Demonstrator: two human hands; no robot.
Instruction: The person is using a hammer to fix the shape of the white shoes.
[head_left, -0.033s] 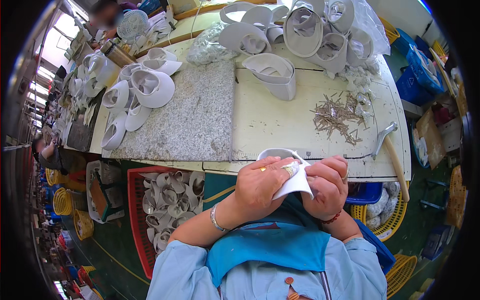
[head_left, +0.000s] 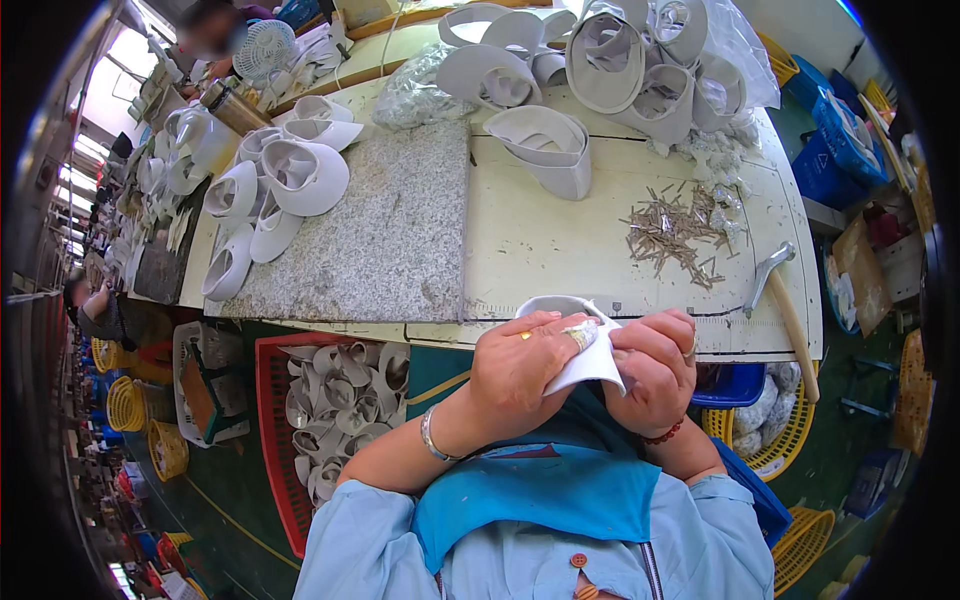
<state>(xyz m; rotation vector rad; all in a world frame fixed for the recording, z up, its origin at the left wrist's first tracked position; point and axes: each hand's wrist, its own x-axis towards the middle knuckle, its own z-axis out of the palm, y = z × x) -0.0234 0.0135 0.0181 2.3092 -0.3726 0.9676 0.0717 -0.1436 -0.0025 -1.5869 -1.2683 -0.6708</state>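
Left hand (head_left: 520, 370) and right hand (head_left: 655, 365) both clamp a white visor piece (head_left: 590, 362) at the cream counter (head_left: 560, 250) edge, above a red crate (head_left: 272, 440).

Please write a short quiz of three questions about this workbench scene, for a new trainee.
1. True or false: both hands grip the white shoe piece.
2. What lies between the hammer and the granite slab? A) metal nails B) scissors C) a brush
3. Which hand wears a silver bracelet?

Key:
1. True: the left hand and right hand pinch it.
2. A, the metal nails.
3. The left hand.
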